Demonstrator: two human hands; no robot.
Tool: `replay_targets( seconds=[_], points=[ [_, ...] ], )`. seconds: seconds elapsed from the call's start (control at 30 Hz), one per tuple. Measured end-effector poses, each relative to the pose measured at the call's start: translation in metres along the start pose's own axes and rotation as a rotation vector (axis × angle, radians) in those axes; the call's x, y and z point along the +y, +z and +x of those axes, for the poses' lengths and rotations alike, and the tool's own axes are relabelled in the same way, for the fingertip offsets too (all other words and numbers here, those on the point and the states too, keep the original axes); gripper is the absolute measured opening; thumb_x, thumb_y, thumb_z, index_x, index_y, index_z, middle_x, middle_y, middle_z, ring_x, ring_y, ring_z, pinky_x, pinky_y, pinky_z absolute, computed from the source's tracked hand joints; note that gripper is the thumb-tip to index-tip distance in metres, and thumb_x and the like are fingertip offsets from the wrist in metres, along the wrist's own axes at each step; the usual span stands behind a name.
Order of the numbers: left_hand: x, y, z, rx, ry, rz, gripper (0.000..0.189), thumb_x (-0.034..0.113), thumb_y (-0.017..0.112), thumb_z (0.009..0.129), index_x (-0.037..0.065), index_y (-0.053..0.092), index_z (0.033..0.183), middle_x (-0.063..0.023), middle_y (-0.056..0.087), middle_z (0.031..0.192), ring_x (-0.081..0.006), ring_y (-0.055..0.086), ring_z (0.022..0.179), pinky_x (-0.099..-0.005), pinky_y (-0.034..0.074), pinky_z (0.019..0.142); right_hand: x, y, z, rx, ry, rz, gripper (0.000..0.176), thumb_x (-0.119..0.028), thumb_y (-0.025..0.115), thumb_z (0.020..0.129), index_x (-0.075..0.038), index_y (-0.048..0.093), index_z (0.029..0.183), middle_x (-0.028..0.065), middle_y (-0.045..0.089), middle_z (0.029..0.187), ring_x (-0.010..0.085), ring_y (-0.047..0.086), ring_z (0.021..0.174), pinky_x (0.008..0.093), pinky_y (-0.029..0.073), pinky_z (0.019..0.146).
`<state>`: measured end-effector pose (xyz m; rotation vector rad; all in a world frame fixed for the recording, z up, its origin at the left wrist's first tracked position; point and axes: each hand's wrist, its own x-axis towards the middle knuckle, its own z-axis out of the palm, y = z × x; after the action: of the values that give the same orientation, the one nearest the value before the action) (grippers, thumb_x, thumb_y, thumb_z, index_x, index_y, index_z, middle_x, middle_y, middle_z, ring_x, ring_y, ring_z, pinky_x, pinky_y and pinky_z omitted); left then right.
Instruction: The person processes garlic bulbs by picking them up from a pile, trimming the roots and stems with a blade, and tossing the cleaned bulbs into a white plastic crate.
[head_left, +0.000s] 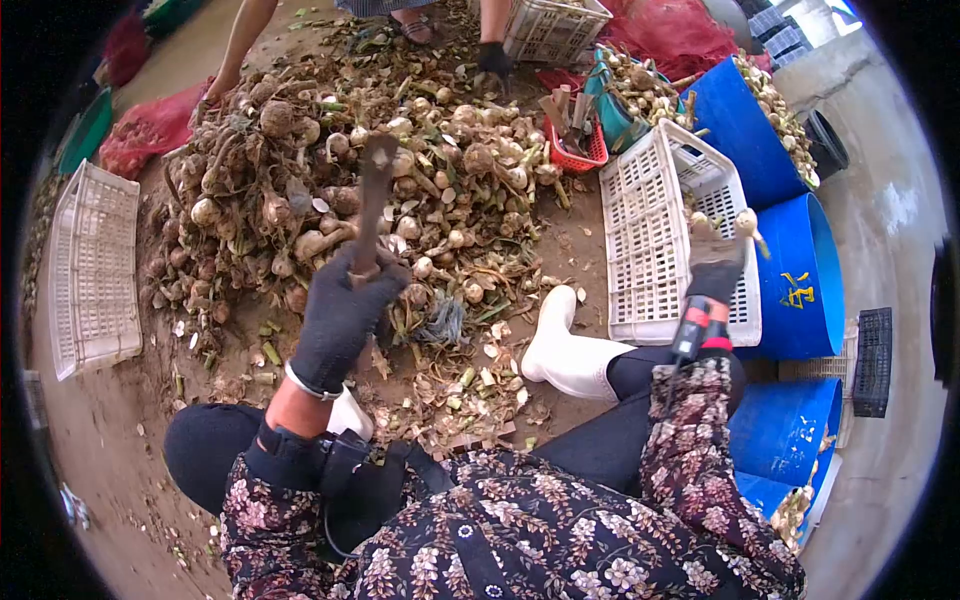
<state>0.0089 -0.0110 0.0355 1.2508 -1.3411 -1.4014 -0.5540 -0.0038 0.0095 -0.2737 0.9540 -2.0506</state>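
Note:
My left hand, in a black glove with a white band at the wrist, is closed around the handle of a knife. The blade points up, over a large heap of garlic bulbs with dirty roots and cut stems. On the right, my right hand, gloved with greyish fingers, is over the near end of a white plastic crate. A garlic bulb with a short stem shows at its fingertips, apparently gripped. The fingers are slightly blurred. A few other bulbs are partly visible beside them.
Blue barrels line the right side, one filled with garlic. A red basket stands behind the crate. Another white crate is at left. A co-worker's gloved hand reaches the heap's far side. My white boot rests among trimmings.

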Motion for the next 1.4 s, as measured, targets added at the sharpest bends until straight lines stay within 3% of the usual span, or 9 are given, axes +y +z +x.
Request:
replay_targets(
  seconds=[0.1, 0.23, 0.53, 0.87, 0.93, 1.07, 1.1, 1.13, 1.4],
  points=[
    [0.017, -0.011, 0.001, 0.073, -0.112, -0.147, 0.017, 0.012, 0.067, 0.082, 0.003, 0.06, 0.094, -0.0008, 0.057, 0.067, -0.0074, 0.051, 0.046, -0.0229, 0.04, 0.041, 0.115, -0.064, 0.019, -0.262, 0.151, 0.017, 0.04, -0.033, 0.043, 0.096, -0.004, 0.052, 0.123, 0.0161, 0.056, 0.124, 0.0302, 0.058, 0.109, 0.0485, 0.044, 0.097],
    [0.025, -0.018, 0.004, 0.142, -0.151, -0.138, 0.018, 0.011, 0.067, 0.081, 0.002, 0.06, 0.094, -0.0009, 0.057, 0.065, -0.0076, 0.051, 0.048, -0.0234, 0.04, 0.042, 0.273, -0.026, -0.05, -1.124, -0.232, -1.084, 0.038, -0.022, 0.058, 0.087, -0.007, 0.053, 0.122, 0.0086, 0.063, 0.106, 0.0244, 0.062, 0.096, 0.0377, 0.049, 0.086],
    [0.016, -0.022, 0.004, 0.122, -0.278, -0.123, 0.018, 0.011, 0.067, 0.082, 0.003, 0.061, 0.097, 0.0001, 0.06, 0.071, -0.0055, 0.053, 0.054, -0.0218, 0.042, 0.046, 0.351, 0.001, -0.142, -0.954, 0.077, -2.421, 0.053, -0.02, 0.049, 0.083, -0.007, 0.045, 0.134, 0.0196, 0.047, 0.135, 0.0365, 0.054, 0.115, 0.0455, 0.045, 0.093],
    [-0.018, -0.005, 0.007, 0.044, -0.196, 0.074, 0.021, 0.01, 0.069, 0.08, 0.003, 0.062, 0.098, 0.0002, 0.062, 0.074, -0.008, 0.057, 0.062, -0.024, 0.045, 0.054, 0.327, -0.049, -0.167, -0.779, 0.064, -1.802, 0.067, -0.03, 0.073, 0.072, -0.003, 0.044, 0.127, 0.0216, 0.059, 0.113, 0.036, 0.06, 0.101, 0.044, 0.048, 0.086],
    [-0.041, 0.001, 0.007, -0.005, 0.073, 0.275, 0.019, 0.011, 0.068, 0.08, 0.004, 0.062, 0.096, -0.003, 0.064, 0.076, -0.0132, 0.059, 0.065, -0.0286, 0.047, 0.058, 0.294, 0.017, -0.183, -0.445, 0.737, -1.199, 0.068, -0.026, 0.075, 0.07, -0.003, 0.044, 0.125, 0.0184, 0.06, 0.108, 0.0316, 0.06, 0.097, 0.0409, 0.049, 0.082],
    [-0.041, 0.021, -0.006, -0.138, 0.297, 0.865, 0.022, 0.022, 0.066, 0.079, 0.009, 0.057, 0.094, -0.0154, 0.065, 0.081, -0.0308, 0.065, 0.073, -0.0401, 0.05, 0.061, 0.283, 0.021, -0.182, -0.614, 0.491, -1.067, 0.075, -0.024, 0.076, 0.07, -0.003, 0.037, 0.131, 0.0181, 0.056, 0.118, 0.0285, 0.057, 0.106, 0.0332, 0.047, 0.088],
    [-0.036, 0.026, -0.011, -0.182, 0.331, 0.895, 0.02, 0.022, 0.063, 0.079, 0.01, 0.055, 0.093, -0.0147, 0.064, 0.081, -0.0352, 0.064, 0.075, -0.0431, 0.049, 0.06, 0.266, 0.038, -0.194, -0.835, -0.027, -1.252, 0.082, -0.024, 0.077, 0.07, -0.002, 0.033, 0.135, 0.0187, 0.051, 0.126, 0.0281, 0.052, 0.113, 0.0336, 0.044, 0.095],
    [-0.036, 0.031, -0.016, -0.181, 0.349, 0.896, 0.02, 0.022, 0.063, 0.079, 0.01, 0.055, 0.093, -0.0147, 0.064, 0.081, -0.0352, 0.064, 0.075, -0.0431, 0.049, 0.06, 0.264, 0.045, -0.189, -0.755, 0.38, -1.206, 0.089, -0.027, 0.079, 0.069, -0.001, 0.029, 0.138, 0.0185, 0.045, 0.133, 0.0272, 0.047, 0.12, 0.0355, 0.041, 0.099],
    [-0.031, 0.04, -0.035, -0.304, 0.509, 1.091, 0.015, 0.012, 0.058, 0.075, 0.009, 0.054, 0.09, -0.0122, 0.059, 0.079, -0.0306, 0.063, 0.068, -0.0429, 0.048, 0.057, 0.205, 0.084, -0.243, -0.934, 0.312, -1.298, 0.043, -0.024, 0.064, 0.086, -0.007, 0.054, 0.124, 0.0096, 0.058, 0.123, 0.0172, 0.054, 0.113, 0.0318, 0.043, 0.097]
  ],
)
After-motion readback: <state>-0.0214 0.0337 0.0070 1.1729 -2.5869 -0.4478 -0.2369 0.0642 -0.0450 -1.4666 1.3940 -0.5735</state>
